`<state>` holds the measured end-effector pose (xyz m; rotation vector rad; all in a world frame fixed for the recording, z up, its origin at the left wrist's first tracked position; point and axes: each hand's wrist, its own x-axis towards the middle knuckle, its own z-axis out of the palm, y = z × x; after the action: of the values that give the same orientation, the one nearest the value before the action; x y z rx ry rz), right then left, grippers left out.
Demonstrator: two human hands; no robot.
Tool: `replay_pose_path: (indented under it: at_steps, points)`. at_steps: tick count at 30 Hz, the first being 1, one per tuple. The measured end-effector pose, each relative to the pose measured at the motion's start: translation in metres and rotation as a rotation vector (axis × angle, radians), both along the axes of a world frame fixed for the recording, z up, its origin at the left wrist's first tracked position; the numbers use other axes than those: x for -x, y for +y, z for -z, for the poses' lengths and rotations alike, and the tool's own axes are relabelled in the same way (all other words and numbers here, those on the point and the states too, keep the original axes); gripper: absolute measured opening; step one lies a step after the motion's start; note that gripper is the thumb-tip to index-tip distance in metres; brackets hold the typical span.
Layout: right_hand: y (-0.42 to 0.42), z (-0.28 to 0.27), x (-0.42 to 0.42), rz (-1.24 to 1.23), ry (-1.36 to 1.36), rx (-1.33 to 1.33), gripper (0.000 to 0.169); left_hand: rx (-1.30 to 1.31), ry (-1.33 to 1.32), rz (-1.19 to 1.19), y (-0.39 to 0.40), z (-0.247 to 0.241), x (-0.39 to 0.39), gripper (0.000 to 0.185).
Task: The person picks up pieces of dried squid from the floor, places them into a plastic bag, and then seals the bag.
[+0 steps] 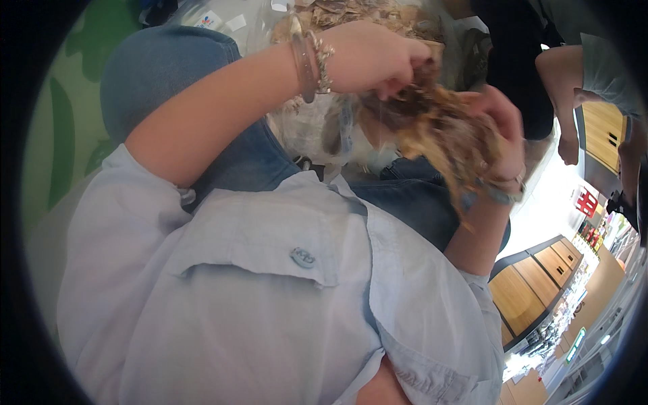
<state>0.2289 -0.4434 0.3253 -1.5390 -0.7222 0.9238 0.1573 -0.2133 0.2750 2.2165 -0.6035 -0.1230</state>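
Observation:
A crumpled bundle of brown, dried leaf-like material [435, 121] hangs between my two hands in front of my lap, blurred by motion. Its upper end is pinched in the fingers of my left hand [372, 61], which wears bangles and a beaded bracelet. My right hand [498, 131] grips the other side, and a ragged strip trails down past the wrist. Beyond my left hand lies a heap of similar brown dried pieces [354, 15]. Clear plastic sheeting or a bag [309, 126] spreads below my hands, partly hidden by them.
My denim-covered knee [162, 76] rises at the left, above a green patterned floor [66, 116]. White packets [212, 21] lie at the top. Another person's forearm [564, 101] and dark clothing [516, 66] are close by on the right. Wooden cabinets [536, 273] stand farther off.

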Motion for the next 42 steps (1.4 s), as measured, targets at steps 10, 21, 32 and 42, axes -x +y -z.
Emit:
replay_pose_path:
  at_steps: [10,21,32,42]
  points:
    - [0.005,-0.008,-0.001,-0.015,-0.214,0.027,0.012,0.001,-0.08,0.064,0.002,0.032,-0.003,0.005]
    - [0.015,0.049,0.015,0.457,0.061,-0.222,0.065,0.089,-0.107,-0.052,0.005,0.027,-0.008,0.008]
    - [0.011,0.023,0.026,0.173,-0.912,0.273,0.069,0.21,-0.302,-0.08,0.006,-0.013,-0.039,0.008]
    - [0.028,-0.005,0.026,0.739,-0.358,0.126,0.027,0.211,-0.293,0.06,0.0,-0.046,-0.042,0.007]
